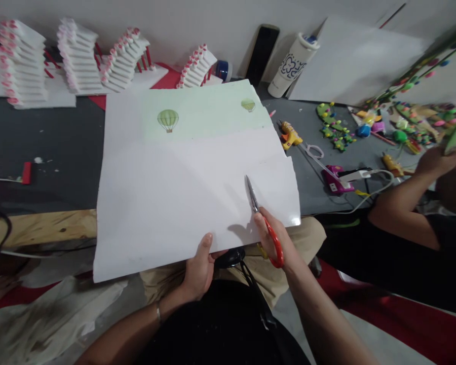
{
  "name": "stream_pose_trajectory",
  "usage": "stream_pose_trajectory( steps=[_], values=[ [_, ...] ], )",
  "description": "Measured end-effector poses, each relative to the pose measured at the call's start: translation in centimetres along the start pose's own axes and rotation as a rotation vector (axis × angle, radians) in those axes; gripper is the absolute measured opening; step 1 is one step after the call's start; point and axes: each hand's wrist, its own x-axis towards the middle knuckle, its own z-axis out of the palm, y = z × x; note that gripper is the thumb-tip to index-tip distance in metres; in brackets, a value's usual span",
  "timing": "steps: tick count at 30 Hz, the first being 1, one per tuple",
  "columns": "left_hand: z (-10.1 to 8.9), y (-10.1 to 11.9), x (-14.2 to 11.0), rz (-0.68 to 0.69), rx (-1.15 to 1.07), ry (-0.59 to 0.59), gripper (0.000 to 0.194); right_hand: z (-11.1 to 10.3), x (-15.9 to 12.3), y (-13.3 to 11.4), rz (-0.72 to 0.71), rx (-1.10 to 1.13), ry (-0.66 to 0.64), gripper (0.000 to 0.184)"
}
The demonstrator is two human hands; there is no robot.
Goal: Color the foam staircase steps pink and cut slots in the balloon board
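A large white board (pixel 182 192) with a pale green strip and balloon drawings along its far side lies partly on the table and juts out over my lap. My left hand (pixel 200 268) grips its near edge, thumb on top and fingers underneath. In my right hand (pixel 275 233) is a pair of scissors (pixel 275 251) with red handles, blades together and pointing away from me over the board. The scissors' shadow falls on the white surface. The board's right edge is ragged, with small notches.
Small white stair models (pixel 78 61) with red posts stand along the wall. A white tumbler (pixel 294 66), a dark phone (pixel 262 53), a yellow glue gun (pixel 290 134) and a purple power strip (pixel 337 181) are beyond and right. Another person's hand (pixel 439 159) holds something green at right.
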Motion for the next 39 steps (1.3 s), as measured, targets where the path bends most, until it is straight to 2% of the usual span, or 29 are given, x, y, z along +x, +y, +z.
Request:
stream_pose_trajectory(
  steps=[14, 19, 22, 28, 30, 34, 39],
  values=[
    [0.3, 0.2, -0.2, 0.01, -0.024, -0.008, 0.05, 0.4, 0.1, 0.5, 0.014, -0.02, 0.058, 0.048],
    [0.2, 0.1, 0.0, 0.029, -0.029, 0.018, 0.048, 0.3, 0.1, 0.8, -0.011, 0.029, 0.038, 0.047],
    [0.2, 0.0, 0.2, 0.058, -0.041, 0.032, 0.053, -0.1, -0.2, 0.8, -0.017, 0.115, -0.008, 0.044],
    [0.3, -0.1, 0.6, 0.096, -0.055, 0.051, 0.065, -1.1, -1.4, 1.0, 0.092, 0.254, -0.237, 0.05],
    [0.3, -0.1, 0.4, 0.066, -0.046, 0.041, 0.067, -1.2, -1.3, 1.3, 0.077, 0.227, -0.2, 0.05],
    [0.1, -0.3, 0.0, 0.002, -0.023, 0.005, 0.068, -1.4, -0.3, 1.3, 0.03, 0.103, -0.042, 0.049],
    [0.1, -0.5, -0.5, 0.01, -0.003, 0.003, 0.066, -1.4, 0.9, 0.6, 0.036, 0.041, -0.014, 0.048]
  ],
)
